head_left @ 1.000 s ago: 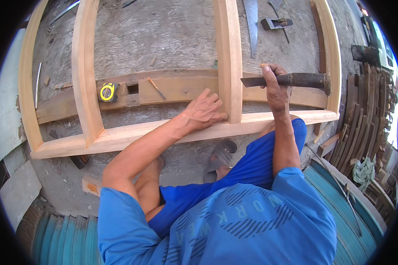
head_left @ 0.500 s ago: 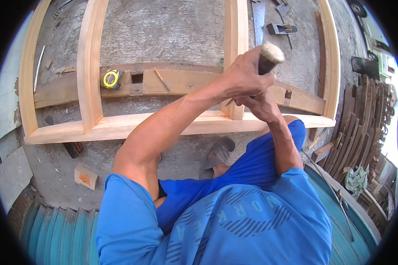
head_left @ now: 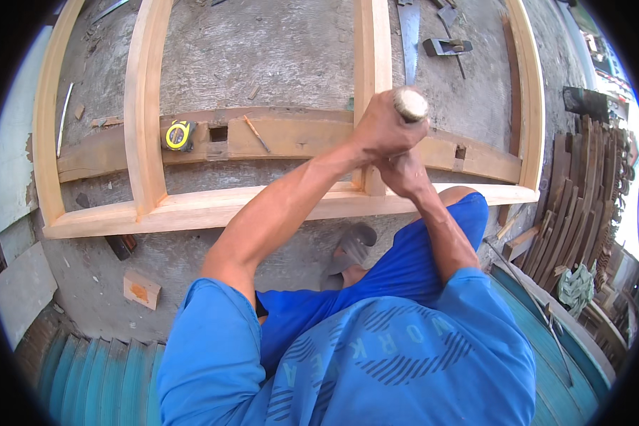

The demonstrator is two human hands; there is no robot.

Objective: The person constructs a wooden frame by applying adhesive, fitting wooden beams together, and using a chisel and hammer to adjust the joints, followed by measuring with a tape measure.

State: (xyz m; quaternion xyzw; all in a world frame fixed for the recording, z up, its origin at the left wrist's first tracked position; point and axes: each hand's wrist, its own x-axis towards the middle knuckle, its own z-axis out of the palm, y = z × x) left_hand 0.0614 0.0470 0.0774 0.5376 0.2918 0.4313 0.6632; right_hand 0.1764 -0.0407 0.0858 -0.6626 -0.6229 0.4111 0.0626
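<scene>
My left hand (head_left: 385,129) is wrapped round a thick tool with a pale, round, worn-looking end (head_left: 410,105) that faces up. Its lower part is hidden, so I cannot tell its exact kind. Just below and against it, my right hand (head_left: 403,172) is closed, and whatever its fingers hold is hidden. Both hands are over an upright piece (head_left: 373,57) of the pale wooden frame, near where it meets the long near rail (head_left: 263,207).
An old brown beam (head_left: 291,138) lies crosswise under the frame, carrying a yellow tape measure (head_left: 179,135) and a pencil (head_left: 256,133). Beyond my hands are a handsaw (head_left: 410,42) and a hand plane (head_left: 447,47). Stacked boards (head_left: 571,184) stand right; a wood block (head_left: 142,290) lies left.
Both hands have shifted slightly left, with the tool's pale end lower and more directly facing up. My left forearm has swung a little to the right.
</scene>
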